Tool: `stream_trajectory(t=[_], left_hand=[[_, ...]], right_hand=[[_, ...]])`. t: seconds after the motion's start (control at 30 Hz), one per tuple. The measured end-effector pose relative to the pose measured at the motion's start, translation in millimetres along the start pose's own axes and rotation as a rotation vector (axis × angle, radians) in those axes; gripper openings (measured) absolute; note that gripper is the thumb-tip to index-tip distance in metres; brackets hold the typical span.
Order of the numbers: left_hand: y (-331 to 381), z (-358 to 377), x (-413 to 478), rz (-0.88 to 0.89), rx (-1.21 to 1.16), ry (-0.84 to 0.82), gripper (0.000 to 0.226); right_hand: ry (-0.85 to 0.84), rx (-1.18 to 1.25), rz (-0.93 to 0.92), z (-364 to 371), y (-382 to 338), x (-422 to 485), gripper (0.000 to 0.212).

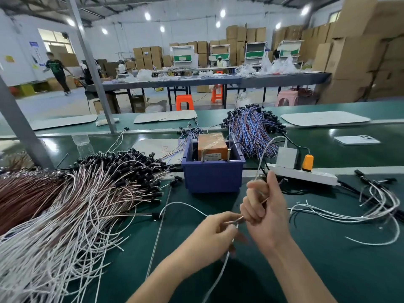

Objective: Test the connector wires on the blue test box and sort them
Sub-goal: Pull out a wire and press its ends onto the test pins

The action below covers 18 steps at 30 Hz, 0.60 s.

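Note:
The blue test box (213,178) stands mid-table with an orange unit (212,146) inside it. In front of it my left hand (209,239) pinches a thin white wire (183,205) near its bare end. My right hand (265,212) is raised beside it, fingers curled round another white wire (262,156) that arcs up toward the grey block. The two hands meet at the wire tips. A big pile of white and brown connector wires (72,206) with black plugs lies at left. A small batch of white wires (358,213) lies at right.
A white power strip (306,174) with a grey block (287,157) and an orange-capped plug (307,162) sits right of the box. A bundle of blue and purple wires (253,130) lies behind. A phone (357,139) lies far right. A person walks at far left.

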<state>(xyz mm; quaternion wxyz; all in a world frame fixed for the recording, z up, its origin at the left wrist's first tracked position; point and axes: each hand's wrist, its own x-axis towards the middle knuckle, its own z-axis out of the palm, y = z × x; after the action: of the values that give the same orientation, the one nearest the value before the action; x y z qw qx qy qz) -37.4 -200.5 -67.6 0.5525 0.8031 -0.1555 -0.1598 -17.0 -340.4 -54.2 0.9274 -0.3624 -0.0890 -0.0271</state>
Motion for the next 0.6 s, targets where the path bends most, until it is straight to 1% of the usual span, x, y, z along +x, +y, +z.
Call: stream_trajectory(t=[0.07,0.1,0.17,0.23,0.3,0.43,0.53,0.6], left_hand=[[2.2,1.6,2.2,-0.079,-0.271,-0.026,0.037],[3.6,1.1,4.1,-0.099,-0.394,0.012,0.036],[4.7,-2.8,10.4,-0.075,-0.599,0.175,0.031],[4.5,-9.9,18.2,-0.009,-0.714,0.352,0.027],[1.1,-14.1,23.0,0.098,-0.661,0.457,0.026],[-15.4,-8.7,28.4,0.292,-0.320,0.571,0.031],[-22.0,-3.1,32.9,0.342,-0.198,0.610,0.034],[-23.3,-1.5,33.0,0.360,-0.154,0.626,0.036]], right_hand=[[-0.011,-0.033,0.005,0.8,-0.7,0.6,0.066],[-0.021,-0.044,0.010,0.4,-0.5,0.9,0.069],[-0.040,-0.059,0.022,-2.4,1.6,2.2,0.072],[-0.046,-0.084,0.032,-5.8,6.3,4.4,0.071],[-0.017,-0.122,0.043,-9.5,13.1,7.9,0.068],[0.110,-0.359,0.072,-15.8,32.4,16.2,0.055],[0.109,-0.491,0.122,-19.1,44.8,17.3,0.047],[0.037,-0.612,0.152,-21.4,48.0,15.5,0.043]])
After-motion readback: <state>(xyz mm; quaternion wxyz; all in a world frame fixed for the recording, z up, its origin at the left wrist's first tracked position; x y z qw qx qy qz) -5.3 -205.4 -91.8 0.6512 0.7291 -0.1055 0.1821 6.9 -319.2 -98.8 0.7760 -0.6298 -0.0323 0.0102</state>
